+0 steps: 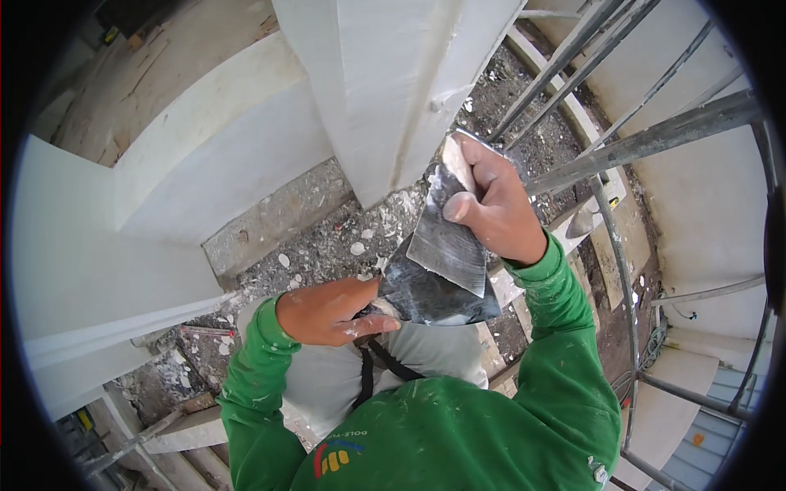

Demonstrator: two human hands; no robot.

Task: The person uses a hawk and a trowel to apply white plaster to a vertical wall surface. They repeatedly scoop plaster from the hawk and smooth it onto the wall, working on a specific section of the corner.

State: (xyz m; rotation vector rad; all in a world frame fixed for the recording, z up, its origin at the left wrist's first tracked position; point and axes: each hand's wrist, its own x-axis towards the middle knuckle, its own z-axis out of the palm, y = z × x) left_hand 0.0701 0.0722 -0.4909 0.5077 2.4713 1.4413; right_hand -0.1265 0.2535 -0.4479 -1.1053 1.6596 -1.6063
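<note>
Curving around on your left is a big smooth white wall [98,237], and a white square-edged column [385,82] stands straight ahead of you. Off to the right there's a frame of grey, stained metal tubes [655,131], and down below is rough dark ground [323,233]. You've got on a green long-sleeved sweatshirt [491,434] speckled with white, plus pale trousers [446,352] with black straps [367,376] hanging over them.

Now the stuff you're holding, right in front of your lap: a wide, flat, dark smeared plate [434,299], gripped at its left corner by your left hand [336,313], thumb along the near edge. Your right hand [499,200] is closed around the whitish upper end of a smaller grey scraped-looking blade [450,245]. Its lower end overlaps the plate; can't tell how hard it's pressing. Smallest of all, pale flat chips [357,248] dot the ground.
</note>
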